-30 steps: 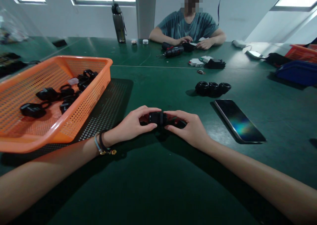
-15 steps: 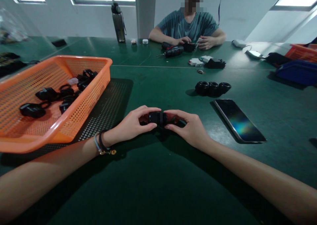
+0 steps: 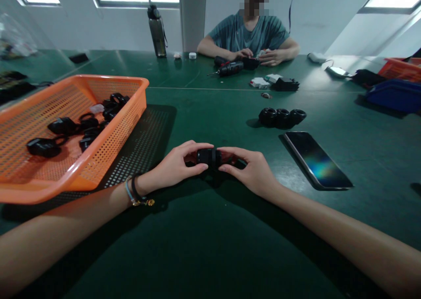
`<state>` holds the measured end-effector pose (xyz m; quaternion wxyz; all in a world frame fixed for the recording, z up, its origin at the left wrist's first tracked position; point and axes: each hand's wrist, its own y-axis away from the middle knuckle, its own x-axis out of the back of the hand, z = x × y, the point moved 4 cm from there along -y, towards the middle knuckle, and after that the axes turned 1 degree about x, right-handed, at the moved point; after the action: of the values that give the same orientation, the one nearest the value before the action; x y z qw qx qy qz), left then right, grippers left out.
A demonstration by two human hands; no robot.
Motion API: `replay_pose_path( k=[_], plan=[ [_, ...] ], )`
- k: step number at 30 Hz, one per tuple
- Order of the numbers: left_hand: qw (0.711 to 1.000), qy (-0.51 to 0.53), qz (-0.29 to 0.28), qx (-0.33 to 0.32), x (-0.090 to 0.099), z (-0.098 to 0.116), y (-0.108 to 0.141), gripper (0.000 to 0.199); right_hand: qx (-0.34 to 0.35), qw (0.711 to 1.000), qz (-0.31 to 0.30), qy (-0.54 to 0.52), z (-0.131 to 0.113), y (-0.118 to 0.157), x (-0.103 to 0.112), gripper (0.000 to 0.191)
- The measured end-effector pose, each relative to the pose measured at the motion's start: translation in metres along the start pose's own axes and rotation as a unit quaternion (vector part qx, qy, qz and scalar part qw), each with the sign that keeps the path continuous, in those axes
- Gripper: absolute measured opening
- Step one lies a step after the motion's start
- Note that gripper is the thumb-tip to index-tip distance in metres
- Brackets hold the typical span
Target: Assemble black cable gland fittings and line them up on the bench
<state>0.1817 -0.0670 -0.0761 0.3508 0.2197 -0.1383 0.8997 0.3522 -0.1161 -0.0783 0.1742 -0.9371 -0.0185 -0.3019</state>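
Note:
Between my two hands, just above the green table point(image 3: 204, 237), is a small black cylindrical part point(image 3: 209, 157) with a ridged ring near its right end. My left hand point(image 3: 184, 160) pinches its left end between thumb and fingers. From the other side, my right hand point(image 3: 248, 165) grips the right end the same way. The fingertips behind the part are partly hidden. Three similar round black parts point(image 3: 282, 118) stand in a row beyond my right hand. A phone point(image 3: 318, 160) lies to the right of that hand.
An orange perforated basket point(image 3: 74, 185) on the left holds several black parts with loops point(image 3: 44, 147). Across the table a person point(image 3: 248, 35) sits near a power drill point(image 3: 230, 68). A water bottle point(image 3: 157, 33) stands at the back; a blue bin point(image 3: 394, 96) is at far right.
The black part has turned slightly between my fingers, while my hands stay in place. The person opposite has shifted the hand on the right slightly left and down.

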Motion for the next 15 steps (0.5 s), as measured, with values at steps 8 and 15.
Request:
replay_pose_path(
  k=[8,15],
  plan=[
    [1.0,0.007,-0.002,0.0,0.0001,-0.0012,0.0001,0.04,0.029,1.0,0.009,0.004,0.0014,0.0002,0.0011,0.035],
    [1.0,0.01,-0.005,-0.005,-0.0002,-0.001,-0.0003,0.041,0.025,0.999,0.02,0.0,0.0022,0.0006,0.0013,0.034]
  ],
)
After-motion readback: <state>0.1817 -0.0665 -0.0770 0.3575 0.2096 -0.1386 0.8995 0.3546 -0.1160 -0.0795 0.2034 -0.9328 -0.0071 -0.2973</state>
